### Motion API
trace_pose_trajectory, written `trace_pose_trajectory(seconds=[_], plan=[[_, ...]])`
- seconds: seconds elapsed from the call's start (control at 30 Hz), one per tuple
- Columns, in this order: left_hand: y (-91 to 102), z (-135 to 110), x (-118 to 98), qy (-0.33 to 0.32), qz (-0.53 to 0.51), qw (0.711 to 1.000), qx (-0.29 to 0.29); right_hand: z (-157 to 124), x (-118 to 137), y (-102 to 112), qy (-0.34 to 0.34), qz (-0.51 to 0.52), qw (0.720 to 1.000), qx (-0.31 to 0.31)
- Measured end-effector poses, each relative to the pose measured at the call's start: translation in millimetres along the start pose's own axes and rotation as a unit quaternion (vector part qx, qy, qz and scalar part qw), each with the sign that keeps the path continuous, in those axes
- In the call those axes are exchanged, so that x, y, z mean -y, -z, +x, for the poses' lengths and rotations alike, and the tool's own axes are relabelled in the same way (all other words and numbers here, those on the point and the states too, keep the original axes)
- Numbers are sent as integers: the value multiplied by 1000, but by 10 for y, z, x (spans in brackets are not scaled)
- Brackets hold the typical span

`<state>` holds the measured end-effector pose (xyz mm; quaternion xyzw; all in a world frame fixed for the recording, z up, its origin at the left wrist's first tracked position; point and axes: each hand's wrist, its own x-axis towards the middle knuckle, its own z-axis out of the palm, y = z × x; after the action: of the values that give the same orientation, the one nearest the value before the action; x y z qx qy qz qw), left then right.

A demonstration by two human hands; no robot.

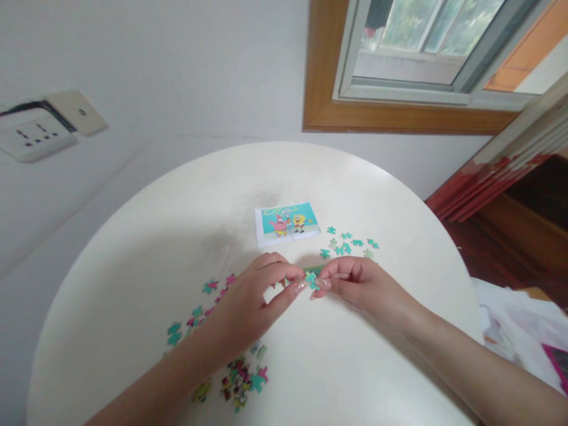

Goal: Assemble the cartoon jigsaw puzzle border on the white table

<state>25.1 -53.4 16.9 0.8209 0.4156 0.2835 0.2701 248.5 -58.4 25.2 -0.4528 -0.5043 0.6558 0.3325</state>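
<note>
My left hand [257,296] and my right hand [359,287] meet over the middle of a round white table [133,248]. Both pinch small teal jigsaw pieces [311,278] between their fingertips, held together just above the tabletop. Behind them lies a small cartoon reference picture [287,223]. A cluster of loose teal pieces [348,244] lies just beyond my right hand. More loose pieces, pink and teal [199,307], are scattered under and left of my left wrist, and a colourful heap [242,381] sits near my left forearm.
A white wall with a power socket [33,136] rises behind the table at the left. A wood-framed window [421,71] is at the upper right. Right of the table are a red-and-white curtain [501,171], dark wooden floor and some white plastic [519,331].
</note>
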Motion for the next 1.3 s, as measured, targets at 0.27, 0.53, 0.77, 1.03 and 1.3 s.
trace_pose_trajectory(seconds=[0.27, 0.53, 0.77, 1.03, 1.3], plan=[[88, 20, 157, -19, 80, 996, -27, 245, 241, 1082, 69, -205, 938, -271], [102, 38, 425, -8, 145, 989, -6, 436, -107, 1364, 27, -332, 919, -209], [64, 28, 491, -3, 149, 989, 21, 436, -141, 1368, 82, -458, 854, -231], [38, 7, 493, 4, 139, 990, 37, 490, -240, 1411, 122, -513, 814, -244], [1, -1, 396, -61, 176, 982, 24, 246, -9, 1210, 213, -522, 790, -240]])
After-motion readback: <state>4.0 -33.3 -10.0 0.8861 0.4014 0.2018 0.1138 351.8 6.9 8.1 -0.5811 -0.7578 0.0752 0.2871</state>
